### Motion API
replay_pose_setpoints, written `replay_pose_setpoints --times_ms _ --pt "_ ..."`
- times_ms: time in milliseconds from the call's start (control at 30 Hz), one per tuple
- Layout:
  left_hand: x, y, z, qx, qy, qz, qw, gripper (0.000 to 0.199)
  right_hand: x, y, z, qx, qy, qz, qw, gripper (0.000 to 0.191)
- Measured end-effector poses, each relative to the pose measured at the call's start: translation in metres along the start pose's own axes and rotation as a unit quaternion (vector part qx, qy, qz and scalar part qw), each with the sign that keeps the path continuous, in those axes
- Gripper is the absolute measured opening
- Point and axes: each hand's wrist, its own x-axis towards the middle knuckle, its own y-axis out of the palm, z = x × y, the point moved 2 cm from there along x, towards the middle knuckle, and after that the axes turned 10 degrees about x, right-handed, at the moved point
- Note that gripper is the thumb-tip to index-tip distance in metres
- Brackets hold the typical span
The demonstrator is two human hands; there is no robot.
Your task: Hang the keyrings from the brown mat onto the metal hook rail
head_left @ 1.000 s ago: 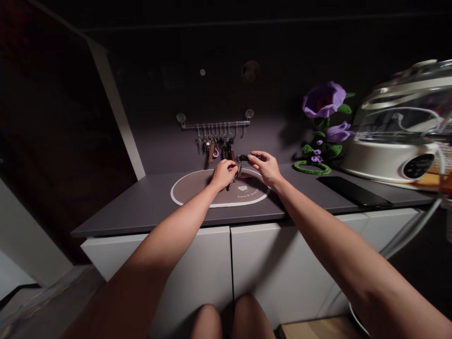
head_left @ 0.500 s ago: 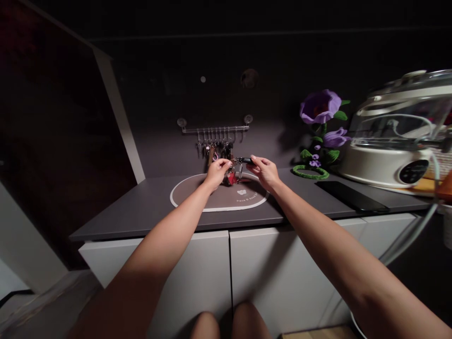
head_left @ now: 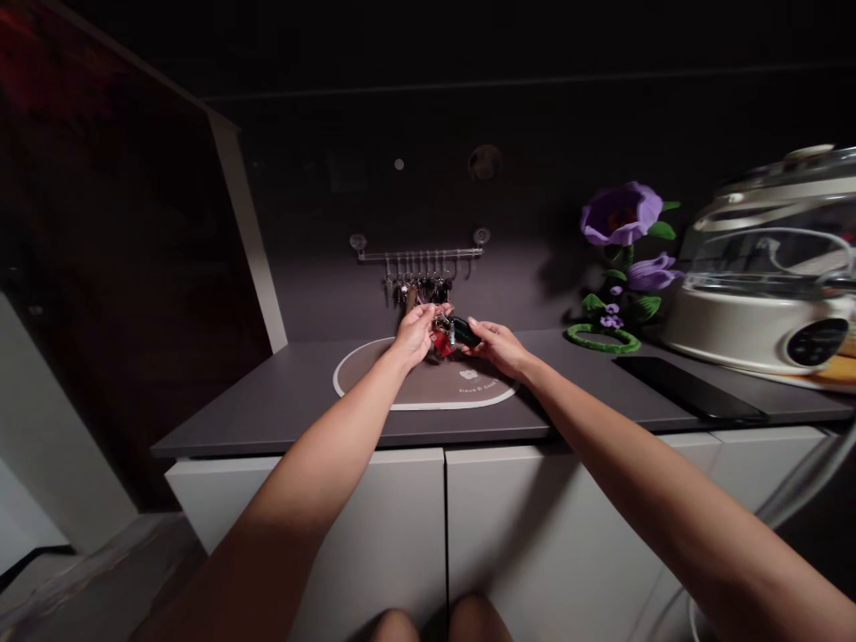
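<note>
Above an oval mat (head_left: pixel 428 383), both hands are closed on one bunch of keys. My left hand (head_left: pixel 415 333) pinches the bunch near its ring. Between the hands hangs a red tag (head_left: pixel 441 343) with small metal pieces beside it. My right hand (head_left: pixel 493 343) grips a black key fob (head_left: pixel 465 331) between thumb and fingers. Just behind, a clear rack (head_left: pixel 418 256) on the wall carries several hooks with hanging keys (head_left: pixel 438 290). The fingertips partly hide the ring.
Purple artificial flowers (head_left: pixel 621 216) stand on a green ring base at the right. A black phone (head_left: pixel 688 388) lies near the counter's front edge. Farther right sits a white appliance (head_left: pixel 742 325) with a clear cover and a cable.
The black fob has tilted, its right end lower, and shows its broad side. My right hand has turned and dropped slightly. The whole view has shifted a little.
</note>
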Motion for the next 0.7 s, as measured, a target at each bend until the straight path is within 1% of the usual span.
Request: replay_pose_setpoints --times_ms 100,233,300,433,500,567,700 --pt "0.0 -0.001 0.0 -0.022 -0.012 -0.002 1.0 0.006 0.001 0.001 -0.003 -0.051 -0.015 0.016 0.998 0.035" --pt "-0.001 0.0 0.0 -0.036 -0.023 0.007 0.999 0.007 -0.001 0.002 -0.001 -0.106 -0.053 0.003 0.993 0.033" --pt "-0.002 0.002 0.001 -0.033 -0.034 0.014 0.999 0.008 -0.002 0.004 0.002 -0.134 -0.089 -0.008 0.987 0.032" --pt "-0.001 0.005 0.005 -0.036 -0.041 0.036 0.998 0.006 -0.004 0.008 0.01 -0.196 -0.18 -0.027 0.964 0.03" --pt "-0.001 0.007 0.008 -0.035 -0.041 0.045 0.998 0.006 -0.005 0.01 0.013 -0.202 -0.204 -0.031 0.957 0.03" --pt "-0.001 0.008 0.01 -0.033 -0.043 0.052 0.997 0.006 -0.006 0.012 0.013 -0.203 -0.21 -0.029 0.956 0.031" --pt "-0.001 0.01 0.014 -0.044 -0.051 0.059 0.996 0.006 -0.006 0.016 0.012 -0.197 -0.193 -0.023 0.961 0.032"
